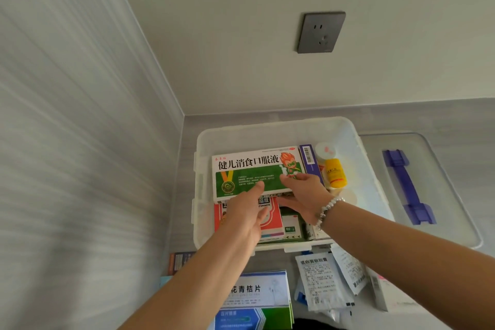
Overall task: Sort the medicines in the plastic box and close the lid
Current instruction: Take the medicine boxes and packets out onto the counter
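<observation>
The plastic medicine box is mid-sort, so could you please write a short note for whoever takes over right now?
Left hand and right hand: both grip the green-and-white carton by its near edge, over the plastic box.
In the box: a red carton, a purple carton, a yellow bottle.
Still outside, in front: a blue-and-white carton, sachets.
The lid lies right of the box, off.
Left: finish packing, close the lid.
</observation>
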Motion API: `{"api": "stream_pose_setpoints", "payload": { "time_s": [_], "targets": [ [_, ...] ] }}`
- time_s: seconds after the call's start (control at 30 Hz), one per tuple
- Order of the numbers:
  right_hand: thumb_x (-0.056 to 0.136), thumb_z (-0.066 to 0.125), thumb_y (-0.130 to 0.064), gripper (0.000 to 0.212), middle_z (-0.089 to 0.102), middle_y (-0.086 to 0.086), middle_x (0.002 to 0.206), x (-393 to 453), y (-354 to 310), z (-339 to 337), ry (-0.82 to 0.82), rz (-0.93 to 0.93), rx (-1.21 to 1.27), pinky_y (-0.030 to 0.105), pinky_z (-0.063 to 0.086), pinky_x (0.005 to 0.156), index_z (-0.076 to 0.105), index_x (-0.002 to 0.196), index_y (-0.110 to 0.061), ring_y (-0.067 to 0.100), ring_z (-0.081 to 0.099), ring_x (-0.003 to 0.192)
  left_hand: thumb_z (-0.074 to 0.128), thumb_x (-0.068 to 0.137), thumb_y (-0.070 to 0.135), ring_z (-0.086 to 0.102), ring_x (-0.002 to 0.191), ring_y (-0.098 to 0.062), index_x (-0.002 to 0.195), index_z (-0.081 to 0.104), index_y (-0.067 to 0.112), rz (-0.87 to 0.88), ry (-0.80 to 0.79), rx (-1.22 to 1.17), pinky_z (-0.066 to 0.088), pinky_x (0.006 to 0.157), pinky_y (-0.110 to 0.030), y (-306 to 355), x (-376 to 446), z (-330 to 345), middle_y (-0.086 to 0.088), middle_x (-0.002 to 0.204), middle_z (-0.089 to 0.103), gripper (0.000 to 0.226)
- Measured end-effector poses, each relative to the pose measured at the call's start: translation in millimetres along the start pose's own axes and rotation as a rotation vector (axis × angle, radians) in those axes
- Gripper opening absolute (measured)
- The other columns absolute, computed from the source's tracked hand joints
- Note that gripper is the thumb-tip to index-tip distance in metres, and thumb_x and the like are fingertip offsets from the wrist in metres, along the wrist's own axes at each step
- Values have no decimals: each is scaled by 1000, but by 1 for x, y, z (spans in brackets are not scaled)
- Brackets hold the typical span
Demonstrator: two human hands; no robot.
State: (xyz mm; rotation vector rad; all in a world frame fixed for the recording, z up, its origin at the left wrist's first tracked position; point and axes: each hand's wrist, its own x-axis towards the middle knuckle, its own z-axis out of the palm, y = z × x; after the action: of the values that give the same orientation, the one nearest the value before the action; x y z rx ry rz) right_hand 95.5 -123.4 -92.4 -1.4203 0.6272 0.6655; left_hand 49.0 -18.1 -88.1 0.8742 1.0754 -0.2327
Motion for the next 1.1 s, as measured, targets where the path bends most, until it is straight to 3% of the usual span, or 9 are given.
{"api": "stream_pose_setpoints", "payload": {
  "time_s": [0.07, 0.13, 0.33, 0.53, 0.7, 0.77, 0.87, 0.97, 1.1],
  "targets": [
    [85, 60, -4, 52, 51, 17, 127, 0, -1, 0, 57, 35, -12, 35, 56, 70, 34, 130, -7, 30, 58, 107, 64, 85, 9, 59, 97, -22, 93, 56, 13, -53, -9, -71, 48, 81, -35, 2, 0, 0, -12, 119, 58, 12],
    [83, 63, -4, 55, 50, 16, 125, 0, -2, -1, 112, 57, 22, 39, 57, 75, 32, 126, -18, 30, 60, 104, 62, 86, 8, 58, 109, -30, 90, 54, 10, -133, -45, -143, 49, 84, -38, 5, -2, 0, -17, 114, 60, 9],
    [84, 62, -5, 50, 54, 16, 122, -1, -2, -3, 124, 3, 34, 48, 57, 77, 34, 121, -26, 35, 66, 92, 61, 88, 24, 64, 96, -33, 89, 53, 8, -191, -27, -70, 53, 75, -41, 11, 2, 5, -18, 94, 64, 19],
    [88, 59, -8, 46, 63, 16, 113, -7, -5, -8, 49, -21, 45, 47, 58, 72, 34, 120, -30, 33, 70, 79, 62, 86, 6, 64, 77, -34, 89, 53, 3, -137, -48, -255, 54, 70, -44, 16, 1, 6, -20, 84, 65, 10],
    [87, 61, -12, 57, 67, 15, 104, -25, -11, -26, 5, -91, 18, 47, 59, 64, 28, 127, -35, 33, 71, 73, 60, 86, 4, 64, 78, -33, 88, 55, 4, -66, -80, -289, 53, 73, -45, 13, -17, 5, -19, 88, 65, 6],
    [86, 62, -16, 52, 70, 15, 95, -35, -12, -37, -20, -116, -21, 44, 59, 61, 30, 123, -34, 31, 71, 71, 60, 86, 5, 65, 82, -33, 89, 56, 6, -23, -102, -265, 53, 76, -43, 10, -28, 5, -17, 92, 66, 5],
    [86, 62, -26, 34, 70, 11, 89, -51, -12, -52, -69, -175, -132, 33, 57, 50, 45, 113, -14, 21, 71, 64, 59, 87, 5, 65, 90, -33, 95, 58, 8, 65, -162, -254, 53, 81, -44, 3, -46, 5, -17, 99, 67, 8],
    [84, 63, -32, 35, 68, 8, 95, -68, -11, -69, -66, -272, -170, 27, 54, 45, 49, 112, -16, 15, 71, 62, 57, 88, 3, 65, 90, -34, 101, 58, 8, 137, -222, -266, 53, 85, -47, -5, -68, 9, -16, 98, 67, 15],
    [83, 63, -31, 38, 70, 2, 93, -91, -10, -103, -70, -446, -157, 19, 51, 49, 52, 115, -14, 11, 68, 61, 59, 86, 5, 69, 81, -31, 95, 61, 10, 178, -327, -232, 58, 73, -41, -26, -100, 19, -15, 89, 71, 10]
  ]
}}
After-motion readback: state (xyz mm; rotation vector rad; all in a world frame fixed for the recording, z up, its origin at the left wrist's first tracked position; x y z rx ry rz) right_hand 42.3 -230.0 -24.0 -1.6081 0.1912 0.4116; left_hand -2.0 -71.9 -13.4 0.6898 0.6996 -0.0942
